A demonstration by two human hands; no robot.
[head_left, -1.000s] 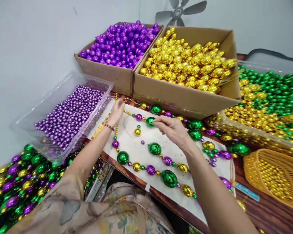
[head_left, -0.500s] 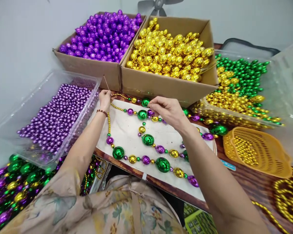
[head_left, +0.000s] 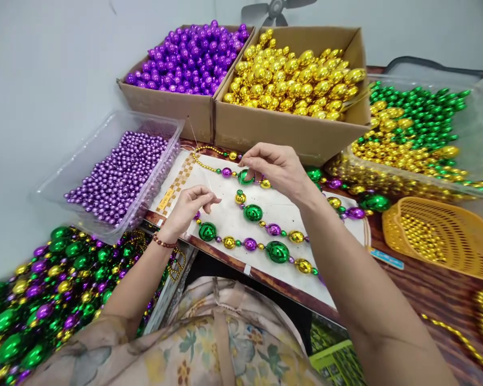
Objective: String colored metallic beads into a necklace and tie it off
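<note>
My right hand (head_left: 274, 170) is closed in a pinch above the white cloth (head_left: 225, 199). A fine thread (head_left: 241, 176) runs down from its fingertips to a bead strand (head_left: 253, 213), whose top end has small green and gold beads above a large green one. Lower and to the left, my left hand (head_left: 192, 210) is pinched, and a thin clear thread (head_left: 210, 185) reaches its fingertips. Just beyond that hand lies another strand with a green bead (head_left: 207, 231) on the cloth. A gold bead chain (head_left: 204, 164) curves at the cloth's far left corner.
Cardboard boxes of purple balls (head_left: 197, 56) and gold beads (head_left: 293, 75) stand at the back. A clear bin of purple beads (head_left: 118, 174) is left, a green-and-gold bin (head_left: 418, 134) right. A yellow basket (head_left: 462, 236) holds gold beads. Finished-looking strands (head_left: 64, 289) pile at lower left.
My left hand has come from the cloth's far left corner down towards me. The strand's loose gold, green and purple end beads have slid together against the large green bead. My right hand stays pinched.
</note>
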